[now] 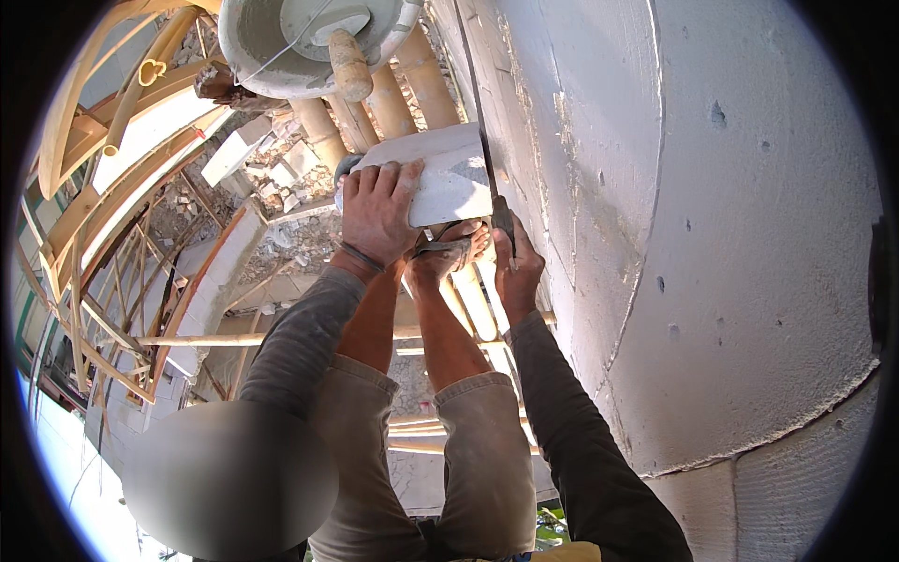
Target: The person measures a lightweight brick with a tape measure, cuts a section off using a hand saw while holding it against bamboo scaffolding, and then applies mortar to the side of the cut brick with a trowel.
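My left hand (379, 208) presses down on a white lightweight block (448, 178), its fingers bent over the block's left part. Along the block's right edge runs a long, thin, dark blade, seen edge-on; it looks like a hand saw (487, 155). My right hand (518, 272) is closed around its dark handle, close to the white wall (740, 253). The teeth cannot be made out. Beneath the block, my sandalled foot (449, 251) shows on the bamboo poles. What supports the block is mostly hidden.
Beyond the block stands a grey bucket (253, 61) with wet mortar and a trowel (350, 67) with a wooden handle. Round bamboo poles (426, 80) form the footing, with gaps between them. Rubble (290, 169) lies below at the left, near bamboo and timber framing (126, 122).
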A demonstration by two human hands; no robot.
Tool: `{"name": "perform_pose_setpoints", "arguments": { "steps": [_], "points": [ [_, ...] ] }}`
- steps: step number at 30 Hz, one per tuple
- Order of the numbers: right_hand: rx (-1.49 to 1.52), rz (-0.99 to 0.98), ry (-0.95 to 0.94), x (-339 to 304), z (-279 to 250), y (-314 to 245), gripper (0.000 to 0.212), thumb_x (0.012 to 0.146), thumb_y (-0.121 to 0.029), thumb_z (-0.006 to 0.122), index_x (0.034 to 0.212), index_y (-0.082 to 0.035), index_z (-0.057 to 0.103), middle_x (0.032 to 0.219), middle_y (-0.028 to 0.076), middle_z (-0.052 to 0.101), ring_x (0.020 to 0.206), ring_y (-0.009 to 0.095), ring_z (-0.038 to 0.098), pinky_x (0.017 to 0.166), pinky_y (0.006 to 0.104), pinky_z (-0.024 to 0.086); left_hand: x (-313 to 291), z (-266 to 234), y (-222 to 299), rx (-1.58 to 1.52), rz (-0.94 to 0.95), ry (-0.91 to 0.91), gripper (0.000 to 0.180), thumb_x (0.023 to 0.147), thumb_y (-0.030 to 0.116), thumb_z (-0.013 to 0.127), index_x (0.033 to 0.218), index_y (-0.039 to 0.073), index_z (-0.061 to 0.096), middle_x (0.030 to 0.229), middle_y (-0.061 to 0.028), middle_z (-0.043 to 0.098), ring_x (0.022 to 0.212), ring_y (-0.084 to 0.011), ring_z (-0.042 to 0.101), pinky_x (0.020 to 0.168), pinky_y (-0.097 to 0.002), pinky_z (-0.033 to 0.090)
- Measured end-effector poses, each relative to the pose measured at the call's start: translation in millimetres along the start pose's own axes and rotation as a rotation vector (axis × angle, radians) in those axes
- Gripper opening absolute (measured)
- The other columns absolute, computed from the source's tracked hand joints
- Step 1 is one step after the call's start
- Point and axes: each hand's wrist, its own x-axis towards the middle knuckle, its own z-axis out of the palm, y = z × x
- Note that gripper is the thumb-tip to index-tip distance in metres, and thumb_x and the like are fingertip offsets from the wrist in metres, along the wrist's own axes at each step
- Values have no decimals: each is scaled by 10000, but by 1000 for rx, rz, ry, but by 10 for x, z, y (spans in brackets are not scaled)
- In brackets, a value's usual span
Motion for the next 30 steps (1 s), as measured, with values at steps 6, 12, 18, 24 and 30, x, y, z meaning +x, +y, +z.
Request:
{"name": "perform_pose_setpoints", "arguments": {
  "steps": [6, 12, 18, 24, 30],
  "points": [
    [82, -115, 6, -159, -18, 105, 464, 1022, -275, 612, 1326, 76, 598, 1193, 264, 695, 1109, 314, 701, 938, 376, 541, -95, 14, -137, -11, 46, 110, 817, 592, 192, 790, 1365, 88, 549, 1194, -146, 602, 1112, -353, 550, 959, -484, 412],
    [-12, -26, -62, 322, 25, 244, 460, 1036, -284, 589, 1326, 72, 600, 1158, 222, 715, 1042, 267, 703, 900, 360, 538, 6, 32, -34, -41, 33, 48, 782, 622, 213, 773, 1363, 95, 553, 1194, -133, 598, 1106, -332, 547, 965, -481, 392],
    [86, 25, -111, 66, 128, 38, 507, 1046, -341, 578, 1359, 59, 586, 1207, 176, 704, 1062, 213, 669, 923, 339, 518, -127, -75, -174, 1, 6, -9, 739, 675, 202, 718, 1387, 102, 544, 1196, -130, 576, 1111, -318, 528, 993, -485, 382],
    [5, -4, -12, 283, 151, 158, 442, 1042, -262, 583, 1328, 73, 596, 1136, 226, 724, 1010, 253, 716, 861, 359, 550, -50, 20, -100, -7, 12, 21, 869, 554, 237, 832, 1365, 124, 541, 1201, -119, 592, 1106, -342, 550, 978, -491, 398],
    [-16, -5, -4, 377, 221, 226, 501, 1010, -327, 628, 1325, 61, 598, 1044, 282, 715, 901, 354, 739, 776, 395, 564, 22, 27, -18, 54, 24, 66, 850, 583, 244, 823, 1374, 122, 535, 1218, -130, 594, 1115, -357, 552, 990, -494, 397]
  ]
}}
